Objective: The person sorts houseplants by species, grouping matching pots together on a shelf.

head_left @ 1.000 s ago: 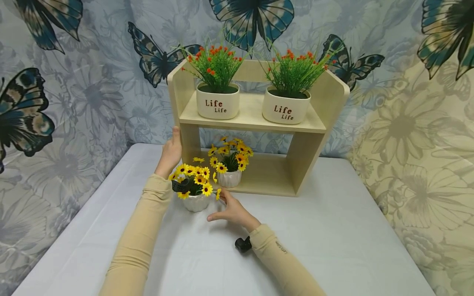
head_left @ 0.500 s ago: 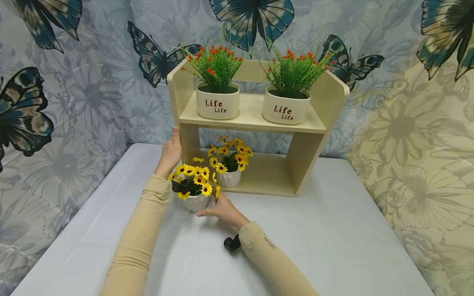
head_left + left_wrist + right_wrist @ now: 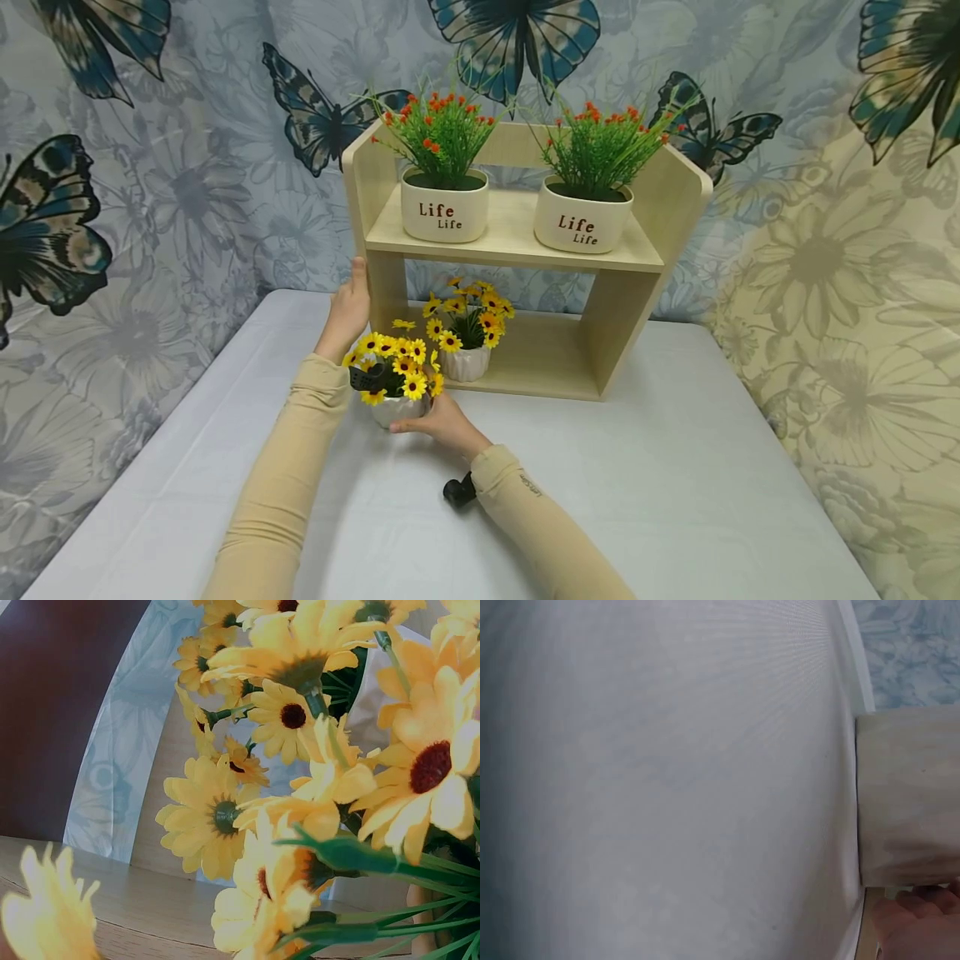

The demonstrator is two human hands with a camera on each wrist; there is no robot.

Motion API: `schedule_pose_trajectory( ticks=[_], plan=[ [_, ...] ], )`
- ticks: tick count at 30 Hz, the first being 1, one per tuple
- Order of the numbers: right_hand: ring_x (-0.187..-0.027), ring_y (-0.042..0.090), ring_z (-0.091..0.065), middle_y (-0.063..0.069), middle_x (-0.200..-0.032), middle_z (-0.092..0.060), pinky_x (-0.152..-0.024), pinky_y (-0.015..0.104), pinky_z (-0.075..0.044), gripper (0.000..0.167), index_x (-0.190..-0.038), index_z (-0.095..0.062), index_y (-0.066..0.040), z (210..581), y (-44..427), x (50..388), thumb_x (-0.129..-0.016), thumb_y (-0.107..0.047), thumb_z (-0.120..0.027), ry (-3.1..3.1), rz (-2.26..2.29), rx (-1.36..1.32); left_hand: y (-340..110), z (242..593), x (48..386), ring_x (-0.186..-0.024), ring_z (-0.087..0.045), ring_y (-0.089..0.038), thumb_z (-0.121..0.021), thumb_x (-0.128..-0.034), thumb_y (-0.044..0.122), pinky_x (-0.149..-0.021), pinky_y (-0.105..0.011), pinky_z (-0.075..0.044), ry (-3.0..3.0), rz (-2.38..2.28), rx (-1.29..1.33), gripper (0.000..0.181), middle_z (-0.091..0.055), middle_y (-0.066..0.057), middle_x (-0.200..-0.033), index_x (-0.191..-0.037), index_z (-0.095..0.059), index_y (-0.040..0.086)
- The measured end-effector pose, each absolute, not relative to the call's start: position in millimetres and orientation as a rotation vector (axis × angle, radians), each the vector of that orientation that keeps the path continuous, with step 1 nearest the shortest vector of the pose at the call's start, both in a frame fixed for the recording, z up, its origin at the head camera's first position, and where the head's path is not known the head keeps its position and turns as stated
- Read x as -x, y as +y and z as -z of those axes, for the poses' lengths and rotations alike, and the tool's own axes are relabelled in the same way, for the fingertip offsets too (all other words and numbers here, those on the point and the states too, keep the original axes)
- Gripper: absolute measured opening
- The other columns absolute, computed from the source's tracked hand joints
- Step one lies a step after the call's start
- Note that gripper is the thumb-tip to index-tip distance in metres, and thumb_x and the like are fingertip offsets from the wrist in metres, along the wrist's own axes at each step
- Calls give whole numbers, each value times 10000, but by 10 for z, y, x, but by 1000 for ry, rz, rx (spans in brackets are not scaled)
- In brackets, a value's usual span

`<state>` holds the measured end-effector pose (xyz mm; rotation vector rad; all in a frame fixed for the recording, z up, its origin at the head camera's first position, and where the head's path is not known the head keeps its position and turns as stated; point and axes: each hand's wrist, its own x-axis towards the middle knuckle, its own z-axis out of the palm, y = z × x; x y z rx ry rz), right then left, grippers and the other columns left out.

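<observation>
A small white ribbed pot of artificial yellow flowers stands on the table just in front of the shelf's left end. My right hand holds this pot from its right side, thumb across the front; its other fingers are mostly hidden. The right wrist view has part of that hand at its lower right corner. My left hand rests on the left side panel of the wooden shelf, thumb upward. Yellow flowers fill much of the left wrist view, where no hand shows.
A second white pot of yellow flowers stands on the shelf's lower board, towards the left. Two "Life" planters with red-flowered greenery occupy the upper board. White cloth covers the table; a butterfly-patterned cloth hangs behind.
My right hand has moved left from beside the near flower pot and taken hold of it. The left hand has stayed at the shelf's side.
</observation>
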<state>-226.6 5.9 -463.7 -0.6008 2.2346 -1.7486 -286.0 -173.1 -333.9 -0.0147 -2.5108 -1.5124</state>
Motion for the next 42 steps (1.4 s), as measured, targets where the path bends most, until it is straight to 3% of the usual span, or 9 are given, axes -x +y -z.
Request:
schedule_pose_trajectory(
  ticks=[7, 15, 22, 29, 32, 34, 36, 40, 42],
  plan=[
    [-1333, 85, -231, -126, -1451, -302, -1074, 338, -197, 927, -1435, -291, -317, 4652, 24, 2282, -699, -190, -840, 2244, 1719, 540, -1729, 3339, 2852, -650, -441, -383, -20, -855, 713, -989, -543, -279, -2509, 1488, 3, 1001, -280, -28, -500, -1150, -508, -110],
    [-1245, 67, -371, -174, -1330, -437, -1043, 336, -264, 838, -1355, -392, -359, 4675, -36, 2339, -671, -232, -858, 2247, 1712, 552, -1734, 3327, 2846, -1240, -364, -427, -33, -862, 708, -1048, -542, -187, -2507, 1490, -1, 952, -399, -123, -640, -1436, -264, -15],
    [-1198, 56, -415, -173, -1287, -468, -1016, 322, -304, 839, -1353, -383, -359, 4709, -62, 2383, -667, -267, -858, 2251, 1701, 567, -1730, 3338, 2850, -660, -471, -395, -28, -858, 711, -1019, -535, -256, -2508, 1497, 4, 941, -319, -47, -509, -1448, -217, 2],
    [-1134, 162, -501, -21, -1226, -558, -988, 359, -348, 725, -1315, -477, -183, 4515, -66, 2298, -691, -93, -835, 2167, 1808, 669, -1727, 3334, 2855, -1270, -311, -431, -35, -861, 709, -1055, -530, -181, -2519, 1515, 26, 929, -487, -313, -791, -1455, -194, 13],
    [-1063, 183, -547, 27, -1145, -607, -948, 335, -390, 629, -1256, -526, -110, 4440, -73, 2249, -702, -65, -821, 2178, 1809, 644, -1727, 3333, 2861, -856, -585, -393, -34, -859, 711, -1044, -527, -210, -2509, 1513, 22, 966, -412, -170, -551, -1424, -290, -30],
    [-1016, 185, -573, 51, -1090, -636, -922, 308, -412, 560, -1202, -562, -64, 4426, -82, 2238, -702, -29, -811, 2166, 1824, 646, -1727, 3332, 2864, -507, -439, -302, -35, -860, 711, -1017, -527, -255, -2502, 1510, 21, 979, -330, -64, -468, -1368, -372, -56],
    [-1031, 151, -559, 35, -1105, -630, -921, 282, -407, 586, -1211, -551, -61, 4425, -92, 2232, -691, -28, -819, 2201, 1822, 624, -1729, 3334, 2864, -444, -313, -284, -29, -859, 709, -1015, -535, -254, -2504, 1510, 29, 979, -288, -33, -458, -1374, -367, -52],
    [-1043, 139, -546, 33, -1126, -615, -923, 276, -403, 610, -1229, -539, -48, 4432, -103, 2221, -689, -27, -820, 2238, 1811, 601, -1732, 3341, 2858, -975, -525, -449, -23, -865, 698, -1044, -543, -196, -2518, 1499, 41, 938, -475, -207, -669, -1446, -229, -10],
    [-1020, 144, -555, 37, -1097, -624, -910, 286, -415, 592, -1214, -544, -39, 4427, -103, 2207, -691, -35, -821, 2236, 1805, 564, -1733, 3347, 2856, -712, -547, -389, -13, -858, 703, -938, -522, -359, -2525, 1498, 25, 993, -456, -202, -635, -1385, -361, -63]
  ],
)
